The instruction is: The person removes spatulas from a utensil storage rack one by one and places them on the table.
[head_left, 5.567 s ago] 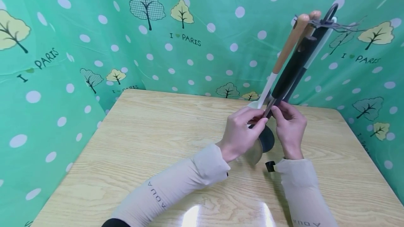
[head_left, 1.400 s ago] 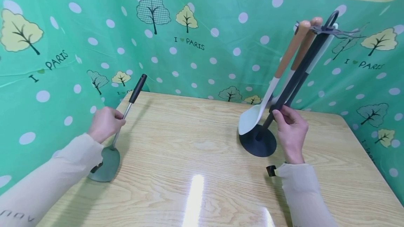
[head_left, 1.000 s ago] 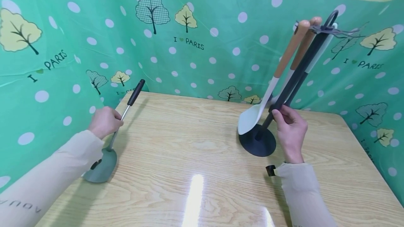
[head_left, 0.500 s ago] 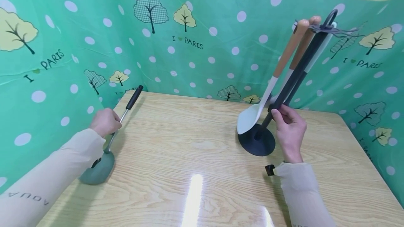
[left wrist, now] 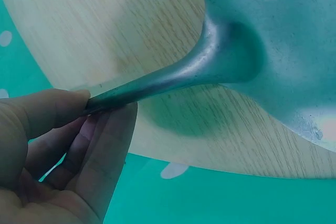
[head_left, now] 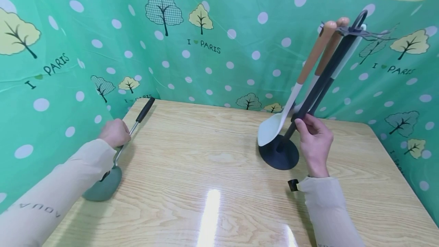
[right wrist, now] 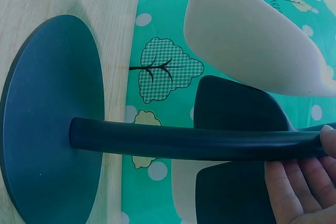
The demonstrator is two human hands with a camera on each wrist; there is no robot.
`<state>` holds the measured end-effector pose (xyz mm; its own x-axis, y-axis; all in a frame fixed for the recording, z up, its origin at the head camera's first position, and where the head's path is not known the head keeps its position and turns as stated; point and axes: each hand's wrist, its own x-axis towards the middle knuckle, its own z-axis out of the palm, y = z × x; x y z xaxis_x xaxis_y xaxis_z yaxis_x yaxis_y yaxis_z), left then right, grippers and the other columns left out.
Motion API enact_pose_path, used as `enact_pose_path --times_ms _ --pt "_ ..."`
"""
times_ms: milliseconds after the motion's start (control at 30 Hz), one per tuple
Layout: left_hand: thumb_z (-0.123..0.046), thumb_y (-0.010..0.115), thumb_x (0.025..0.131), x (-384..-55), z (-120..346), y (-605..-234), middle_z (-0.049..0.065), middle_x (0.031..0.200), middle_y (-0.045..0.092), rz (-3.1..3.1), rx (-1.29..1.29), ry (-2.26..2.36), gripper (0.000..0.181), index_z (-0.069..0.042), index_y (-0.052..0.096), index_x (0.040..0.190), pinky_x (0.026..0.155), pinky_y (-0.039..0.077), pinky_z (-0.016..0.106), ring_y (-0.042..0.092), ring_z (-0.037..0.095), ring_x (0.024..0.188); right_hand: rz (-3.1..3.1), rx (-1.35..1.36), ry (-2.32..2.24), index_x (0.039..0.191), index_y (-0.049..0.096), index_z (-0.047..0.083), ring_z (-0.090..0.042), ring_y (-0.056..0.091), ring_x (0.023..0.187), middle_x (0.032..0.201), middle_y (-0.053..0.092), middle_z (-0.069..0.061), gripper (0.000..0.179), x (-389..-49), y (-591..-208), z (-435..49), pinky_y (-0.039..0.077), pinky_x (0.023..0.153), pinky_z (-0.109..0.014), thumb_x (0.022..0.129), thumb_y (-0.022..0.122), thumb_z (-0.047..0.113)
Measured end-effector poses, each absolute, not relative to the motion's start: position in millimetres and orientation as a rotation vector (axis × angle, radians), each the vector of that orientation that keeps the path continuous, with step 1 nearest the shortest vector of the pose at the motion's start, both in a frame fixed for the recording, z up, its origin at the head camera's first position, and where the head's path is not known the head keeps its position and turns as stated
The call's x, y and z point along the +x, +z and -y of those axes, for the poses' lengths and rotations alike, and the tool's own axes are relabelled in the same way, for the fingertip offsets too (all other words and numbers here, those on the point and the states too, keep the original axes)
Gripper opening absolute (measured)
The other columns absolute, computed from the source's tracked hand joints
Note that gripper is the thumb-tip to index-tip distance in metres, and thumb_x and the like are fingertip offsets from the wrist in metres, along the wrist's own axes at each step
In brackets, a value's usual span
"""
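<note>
At the table's left side my left hand (head_left: 114, 133) pinches the metal shaft of a spatula (head_left: 107, 186) between thumb and fingers. Its black handle points away from me, and its broad metal blade lies low at the table's left edge, partly behind the sleeve. The left wrist view shows the shaft (left wrist: 173, 73) widening into the blade. On the right, my right hand (head_left: 316, 140) grips the pole of a black utensil stand (head_left: 279, 155). From its top hang a white turner (head_left: 270, 129) with a wooden handle and several other utensils, partly hidden behind the pole.
A light wood table (head_left: 205, 144) lies between the hands. Behind and to the left hangs a green dotted cloth (head_left: 219, 41) with tree prints. In the right wrist view, a dark turner blade (right wrist: 231, 103) hangs close beside the pole.
The spatula has gone from the stand to the table's left side in my left hand. Over the last second its handle has sunk lower. My right hand stays on the pole.
</note>
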<state>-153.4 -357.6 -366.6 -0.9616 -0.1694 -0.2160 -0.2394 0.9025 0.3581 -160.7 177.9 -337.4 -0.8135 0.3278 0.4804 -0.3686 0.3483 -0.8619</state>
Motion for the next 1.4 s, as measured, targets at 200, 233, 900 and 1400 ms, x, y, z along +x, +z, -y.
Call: enact_pose_path --times_ms 200,233,900,1400 --pt "-0.001 0.057 0.075 -154.4 359.8 -368.2 0.011 0.069 0.061 -2.889 -0.268 0.532 0.012 0.003 0.068 0.075 0.05 0.044 0.03 0.055 0.025 0.063 2.018 0.035 1.517 0.111 0.069 -0.002 -0.004 0.067 0.078 0.096 0.07 -0.009 0.028 -160.6 -337.0 -177.8 0.051 0.075 -0.014 0.087 0.07 0.013" --pt "-0.001 0.056 0.075 -154.6 360.0 -368.5 0.01 0.068 0.061 -2.885 -0.265 0.528 0.013 0.002 0.068 0.073 0.05 0.043 0.029 0.054 0.024 0.062 2.019 0.035 1.518 0.111 0.069 -0.002 -0.004 0.067 0.079 0.096 0.07 -0.009 0.028 -161.1 -337.7 -178.2 0.051 0.075 -0.014 0.087 0.07 0.013" --pt "0.002 0.047 0.076 -159.0 358.9 -377.6 0.009 0.058 0.05 -2.891 -0.294 0.419 0.02 -0.006 0.05 0.058 0.044 0.041 0.028 0.049 0.022 0.052 2.03 0.029 1.471 0.11 0.07 -0.001 -0.002 0.065 0.077 0.096 0.071 -0.01 0.028 -162.8 -341.1 -178.8 0.05 0.073 -0.012 0.087 0.071 0.014" --pt "0.002 0.047 0.077 -160.3 358.3 -377.6 0.012 0.062 0.051 -2.898 -0.292 0.405 0.016 -0.001 0.054 0.063 0.045 0.042 0.029 0.05 0.024 0.055 2.053 -0.019 1.476 0.113 0.07 0.004 -0.003 0.066 0.08 0.098 0.07 -0.005 0.03 -180.9 -362.0 -192.4 0.051 0.076 -0.013 0.087 0.071 0.019"
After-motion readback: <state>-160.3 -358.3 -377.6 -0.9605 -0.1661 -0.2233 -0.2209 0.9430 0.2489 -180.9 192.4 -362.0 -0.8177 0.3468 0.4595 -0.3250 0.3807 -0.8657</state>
